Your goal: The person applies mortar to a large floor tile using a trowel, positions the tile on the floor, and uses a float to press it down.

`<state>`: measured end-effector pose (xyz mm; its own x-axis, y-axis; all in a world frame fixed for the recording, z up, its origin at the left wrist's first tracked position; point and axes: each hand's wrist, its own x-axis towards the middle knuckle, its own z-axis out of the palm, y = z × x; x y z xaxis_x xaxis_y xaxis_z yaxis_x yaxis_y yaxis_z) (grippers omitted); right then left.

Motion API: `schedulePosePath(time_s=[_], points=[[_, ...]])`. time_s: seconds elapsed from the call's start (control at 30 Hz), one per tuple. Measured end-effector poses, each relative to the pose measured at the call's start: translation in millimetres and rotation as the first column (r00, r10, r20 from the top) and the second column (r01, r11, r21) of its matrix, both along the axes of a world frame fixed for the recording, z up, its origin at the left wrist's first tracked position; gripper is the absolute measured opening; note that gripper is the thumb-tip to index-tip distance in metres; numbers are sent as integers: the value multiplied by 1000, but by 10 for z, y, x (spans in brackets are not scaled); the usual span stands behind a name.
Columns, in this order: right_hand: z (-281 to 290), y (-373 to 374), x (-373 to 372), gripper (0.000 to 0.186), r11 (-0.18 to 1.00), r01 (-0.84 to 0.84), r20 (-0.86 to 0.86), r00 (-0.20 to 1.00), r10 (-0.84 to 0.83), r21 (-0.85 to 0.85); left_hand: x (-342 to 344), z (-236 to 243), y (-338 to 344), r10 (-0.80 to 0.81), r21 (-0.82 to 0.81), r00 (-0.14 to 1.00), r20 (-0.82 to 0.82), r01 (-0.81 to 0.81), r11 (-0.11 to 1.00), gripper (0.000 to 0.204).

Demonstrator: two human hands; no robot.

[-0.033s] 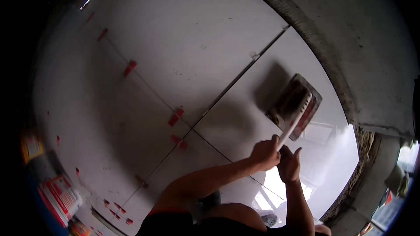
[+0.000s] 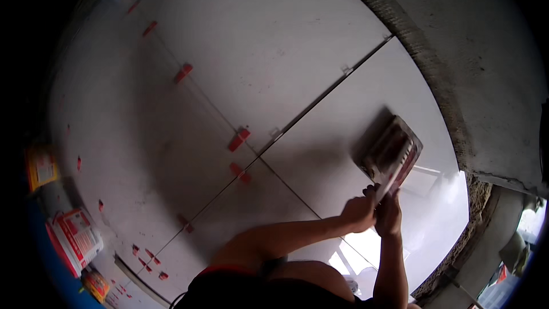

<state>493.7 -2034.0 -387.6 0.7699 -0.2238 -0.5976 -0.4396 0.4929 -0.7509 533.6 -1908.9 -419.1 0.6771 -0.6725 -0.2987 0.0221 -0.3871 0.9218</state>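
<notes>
A flat rectangular tile tamper (image 2: pixel 388 153), dark and stained, hangs over the right-hand pale floor tile (image 2: pixel 320 177). Its shadow falls close along its left edge; whether it touches the tile I cannot tell. A long pale handle runs from it toward me. My left hand (image 2: pixel 359 215) wraps round the lower part of this handle. Beside it, my right hand (image 2: pixel 389 216) is closed at the handle's near end, its fingers partly hidden. Dark joints separate the tiles, with red levelling wedges (image 2: pixel 239 139) along them and a clear clip (image 2: pixel 275 133) near the crossing.
A rough concrete strip (image 2: pixel 426 68) borders the tiles at the right, with a grey wall (image 2: pixel 486 80) beyond. At left stand a red-and-white bucket (image 2: pixel 77 239) and a yellow-and-red container (image 2: pixel 41 167). Several loose red wedges (image 2: pixel 148 257) lie at lower left. Window light reflects near my right arm.
The tamper has come lower, and its shadow lies closer to it. My right hand, thumb stretched out before, has closed in at the handle. The view has shifted slightly.
</notes>
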Motion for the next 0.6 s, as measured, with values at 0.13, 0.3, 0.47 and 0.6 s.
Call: schedulePosePath(time_s=[0.13, 0.3, 0.47, 0.6], points=[[-180, -220, -493, 34, 966, 260, -325, 912, -250, -15, -203, 41, 199, -222, -9, 974, 52, 223, 975, 37], [162, -916, -801, 46, 907, 51, -492, 826, -274, -419, -4, -621, 333, -34, 205, 748, 663, -138, 969, 67], [1030, -2108, -938, 46, 729, 76, -366, 826, -428, -681, -38, -798, 431, -268, 417, 584, 766, -135, 899, 78], [1261, -2844, -1093, 45, 637, 358, 28, 884, -467, -683, -46, -823, 506, -219, 356, 670, 710, -72, 932, 79]])
